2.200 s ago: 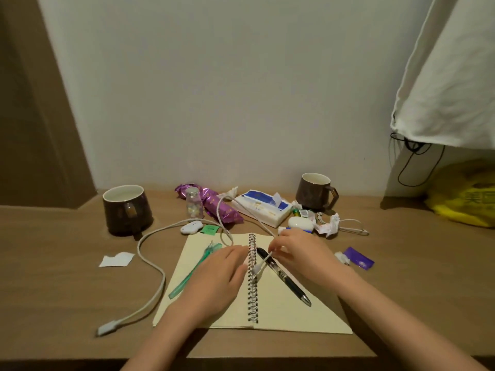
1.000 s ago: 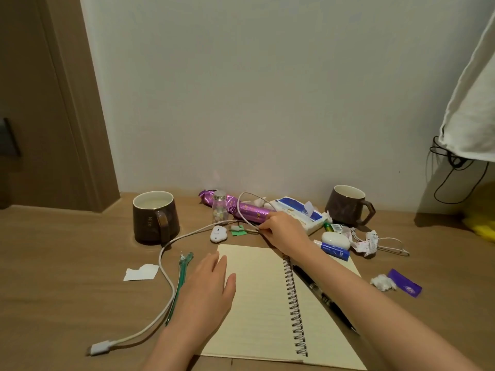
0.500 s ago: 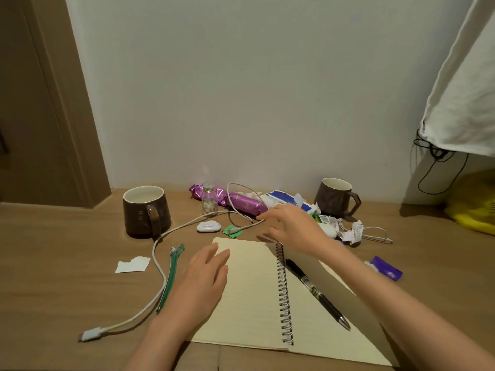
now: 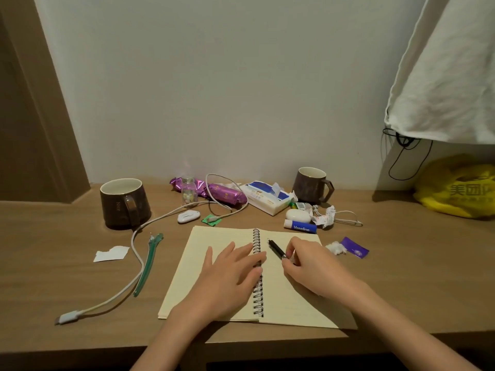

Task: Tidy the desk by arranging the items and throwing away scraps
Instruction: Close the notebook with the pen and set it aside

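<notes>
An open spiral notebook lies at the desk's front middle. My left hand rests flat on its left page, fingers spread toward the spiral. My right hand is on the right page, its fingers pinched on a black pen whose far end points toward the spiral. A white cable loops from the purple wrapper down to a plug at front left. Scraps lie about: a torn white paper, a green scrap, a crumpled wad, a purple wrapper piece.
Two brown mugs stand at the back. Between them are a small bottle, a tissue pack, a white case, a lip balm, crumpled paper. A green clip lies left; a yellow bag sits far right.
My right hand has let go of the cable near the purple wrapper and come back to the notebook, closing on the black pen. My left hand slid right toward the spiral.
</notes>
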